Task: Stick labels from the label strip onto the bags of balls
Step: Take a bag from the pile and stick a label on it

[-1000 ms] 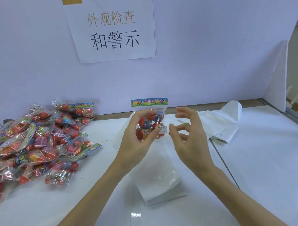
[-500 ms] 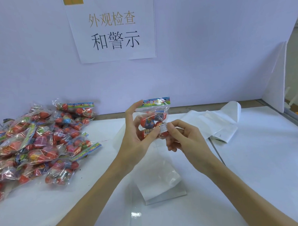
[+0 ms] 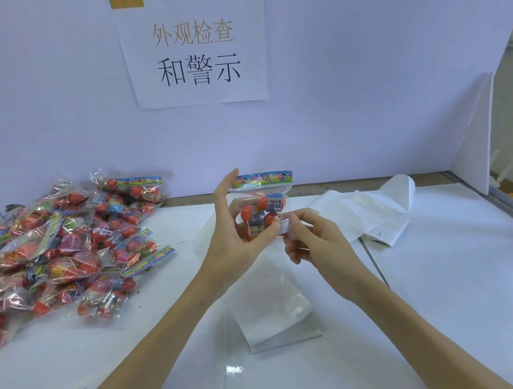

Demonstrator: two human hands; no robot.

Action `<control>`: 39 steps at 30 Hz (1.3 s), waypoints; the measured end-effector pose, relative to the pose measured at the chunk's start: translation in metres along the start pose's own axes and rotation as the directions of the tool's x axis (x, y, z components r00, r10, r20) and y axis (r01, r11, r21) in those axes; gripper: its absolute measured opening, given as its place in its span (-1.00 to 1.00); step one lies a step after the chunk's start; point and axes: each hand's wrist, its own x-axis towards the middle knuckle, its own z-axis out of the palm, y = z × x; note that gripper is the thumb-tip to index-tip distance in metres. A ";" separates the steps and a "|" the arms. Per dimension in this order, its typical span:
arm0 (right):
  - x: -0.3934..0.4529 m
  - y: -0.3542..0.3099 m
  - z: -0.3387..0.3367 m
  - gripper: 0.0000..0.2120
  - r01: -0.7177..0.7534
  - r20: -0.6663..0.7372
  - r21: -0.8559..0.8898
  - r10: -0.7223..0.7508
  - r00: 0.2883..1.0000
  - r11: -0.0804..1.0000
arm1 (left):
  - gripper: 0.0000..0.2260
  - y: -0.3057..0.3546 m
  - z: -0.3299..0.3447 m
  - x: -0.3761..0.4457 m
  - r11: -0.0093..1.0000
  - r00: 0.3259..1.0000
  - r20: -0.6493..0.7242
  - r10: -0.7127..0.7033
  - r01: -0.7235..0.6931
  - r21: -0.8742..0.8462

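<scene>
Bag of balls [image 3: 263,207] is held upright in mid-air, w/ its colourful header card on top, above the white surface [image 3: 458,273] and just in front of the lavender backboard [image 3: 348,102]. Left hand [image 3: 234,242] grasps it from the left: thumb across the lower front, fingers behind, index pointing up past the header. Right hand [image 3: 313,242] sits just right of the bag, fingers curled, thumb and fingertip pinching a small white label [image 3: 283,225] against the bag's lower right corner; label touches the bag. Left of the held bag, a pile of bags [image 3: 72,240] w/ red balls lies on the surface, reaching the backboard. Below the held bag, under both wrists, lies a glossy white label strip [image 3: 272,308], and right of the bag more white folded sheets [image 3: 368,216] trail toward the backboard. Above the bag, a paper sign [image 3: 196,50] w/ Chinese characters is fixed to the backboard.
</scene>
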 end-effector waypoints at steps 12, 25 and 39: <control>0.003 -0.004 -0.008 -0.71 0.017 -0.085 -0.220 -0.037 0.996 0.975 | -0.83 -0.003 -0.017 0.013 0.981 0.943 -0.283 -0.176 0.193 0.035; -0.002 0.001 0.001 -0.84 0.105 -0.152 -0.258 -0.148 0.977 0.961 | -0.84 -0.009 -0.017 0.013 0.979 0.917 -0.394 -0.061 0.132 0.156; -0.004 -0.007 -0.001 -0.55 -0.211 0.173 -0.134 0.232 0.957 0.968 | -0.77 -0.008 -0.043 0.025 0.976 0.900 -0.433 -0.045 0.132 0.173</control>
